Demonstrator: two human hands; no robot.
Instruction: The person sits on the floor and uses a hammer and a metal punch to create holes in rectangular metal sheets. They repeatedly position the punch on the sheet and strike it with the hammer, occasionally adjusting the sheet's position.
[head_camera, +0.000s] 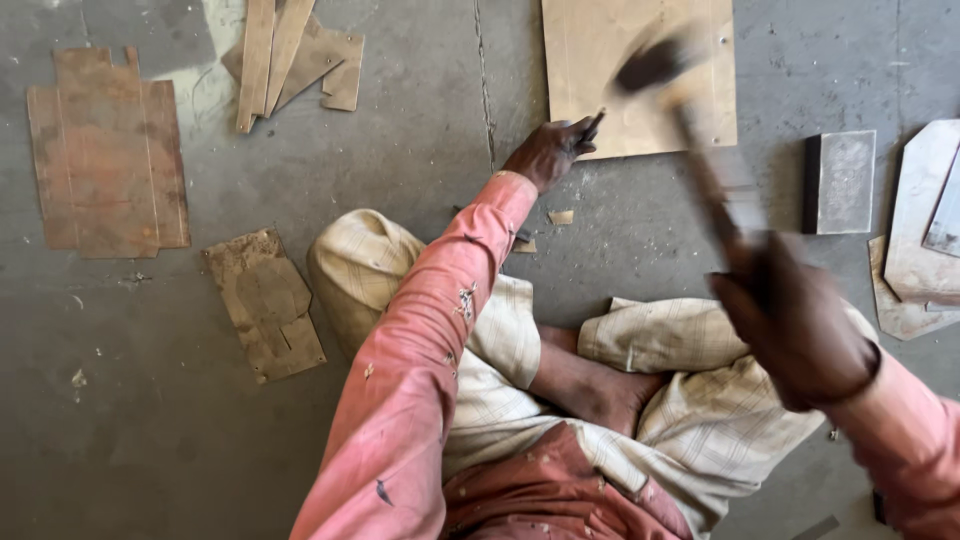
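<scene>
Hammer (655, 65) rises in the right hand (790, 325); left hand (548, 150) pinches a chisel (593, 124) on the sheet (600, 40), best held steady and upright.

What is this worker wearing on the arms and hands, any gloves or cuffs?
No gloves: both the left hand and the right hand are bare. Each arm is covered to the wrist by a long faded pink sleeve, loose and creased, speckled with small dark and pale stains. No watch or ring shows.
</scene>
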